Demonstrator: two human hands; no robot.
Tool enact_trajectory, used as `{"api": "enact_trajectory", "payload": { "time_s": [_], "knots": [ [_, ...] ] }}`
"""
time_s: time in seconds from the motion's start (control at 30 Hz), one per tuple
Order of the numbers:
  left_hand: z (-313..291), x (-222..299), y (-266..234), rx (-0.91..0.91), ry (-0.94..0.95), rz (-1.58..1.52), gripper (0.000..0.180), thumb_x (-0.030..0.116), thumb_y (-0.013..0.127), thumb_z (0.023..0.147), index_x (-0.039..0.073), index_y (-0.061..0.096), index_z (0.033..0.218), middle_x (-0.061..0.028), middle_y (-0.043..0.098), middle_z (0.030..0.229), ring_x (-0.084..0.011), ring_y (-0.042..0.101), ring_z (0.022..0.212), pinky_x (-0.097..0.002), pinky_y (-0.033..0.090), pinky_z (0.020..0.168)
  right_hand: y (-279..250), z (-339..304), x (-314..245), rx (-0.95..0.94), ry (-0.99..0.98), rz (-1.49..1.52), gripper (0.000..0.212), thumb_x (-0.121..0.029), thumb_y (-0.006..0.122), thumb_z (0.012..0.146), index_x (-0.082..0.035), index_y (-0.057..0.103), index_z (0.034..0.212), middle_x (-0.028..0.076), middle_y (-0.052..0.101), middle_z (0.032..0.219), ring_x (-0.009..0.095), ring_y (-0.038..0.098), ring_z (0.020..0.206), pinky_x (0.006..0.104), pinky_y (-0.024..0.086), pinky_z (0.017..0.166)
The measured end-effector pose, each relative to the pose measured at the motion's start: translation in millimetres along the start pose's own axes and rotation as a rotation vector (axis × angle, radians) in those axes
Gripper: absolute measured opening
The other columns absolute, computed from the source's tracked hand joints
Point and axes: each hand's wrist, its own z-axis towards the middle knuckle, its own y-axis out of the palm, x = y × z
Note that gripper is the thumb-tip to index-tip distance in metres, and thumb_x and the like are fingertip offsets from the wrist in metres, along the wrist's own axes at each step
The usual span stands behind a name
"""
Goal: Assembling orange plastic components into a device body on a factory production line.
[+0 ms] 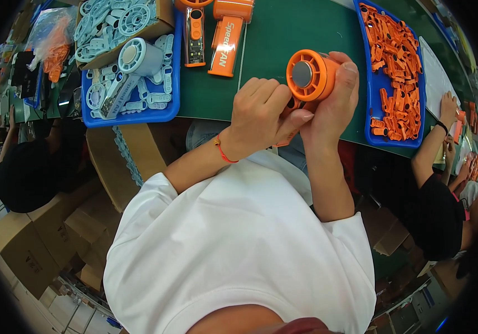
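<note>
My right hand (333, 97) is wrapped around the head of an orange handheld fan (321, 72). Its round spoked end with a grey disc in the middle faces up and to the left. Against the fan's lower part rests my left hand (261, 114), a red cord bracelet at the wrist. Its fingers are curled and its thumb presses along the handle, most of which the two hands hide. Beyond them on the green table lie two more orange fans: one with an open handle showing its circuit board (195, 39), the other with a closed, printed handle (228, 44).
To the left stands a blue tray (164, 114) of light-blue fan parts, with a cardboard box (164, 28) of similar parts in it. A second blue tray (370, 111) at the right holds small orange parts. Co-workers' arms (429, 146) show at the right; cardboard boxes (33, 250) stand below left.
</note>
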Motion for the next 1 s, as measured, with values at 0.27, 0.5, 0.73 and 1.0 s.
{"api": "enact_trajectory", "payload": {
  "time_s": [0.27, 0.5, 0.73, 1.0],
  "knots": [
    [-6, -7, 4, -0.013, -0.031, -0.091, 0.037, 0.036, 0.057, 0.086, 0.007, 0.045, 0.067, -0.0056, 0.039, 0.06, -0.0209, 0.039, 0.053, -0.0329, 0.032, 0.051, -5, 4, -1, -0.148, 0.082, 0.113, 0.038, -0.036, 0.043, 0.093, -0.002, 0.047, 0.107, 0.011, 0.056, 0.093, 0.016, 0.059, 0.081, 0.0267, 0.051, 0.071],
    [-3, -5, 0, -0.002, -0.013, -0.001, 0.028, 0.024, 0.054, 0.088, 0.006, 0.046, 0.069, -0.0068, 0.039, 0.062, -0.022, 0.039, 0.055, -0.0337, 0.032, 0.052, -4, 5, -4, -0.176, 0.077, 0.053, 0.038, -0.036, 0.043, 0.093, -0.001, 0.048, 0.108, 0.008, 0.056, 0.091, 0.014, 0.057, 0.081, 0.0261, 0.05, 0.072],
    [-1, -8, -1, 0.005, -0.027, -0.01, 0.027, 0.022, 0.053, 0.089, 0.005, 0.046, 0.07, -0.0066, 0.039, 0.062, -0.0222, 0.039, 0.054, -0.0334, 0.032, 0.051, -3, 6, 0, -0.152, 0.071, 0.073, 0.037, -0.036, 0.044, 0.093, -0.001, 0.05, 0.106, 0.008, 0.055, 0.091, 0.014, 0.057, 0.082, 0.026, 0.05, 0.071],
    [-4, 0, 2, 0.023, -0.041, -0.023, 0.032, 0.03, 0.057, 0.087, 0.006, 0.047, 0.069, -0.006, 0.04, 0.06, -0.022, 0.038, 0.053, -0.0327, 0.032, 0.05, -1, 10, -7, -0.189, 0.03, 0.029, 0.039, -0.036, 0.044, 0.093, 0.0, 0.05, 0.106, 0.009, 0.057, 0.093, 0.014, 0.059, 0.08, 0.025, 0.051, 0.07]
  ]
}}
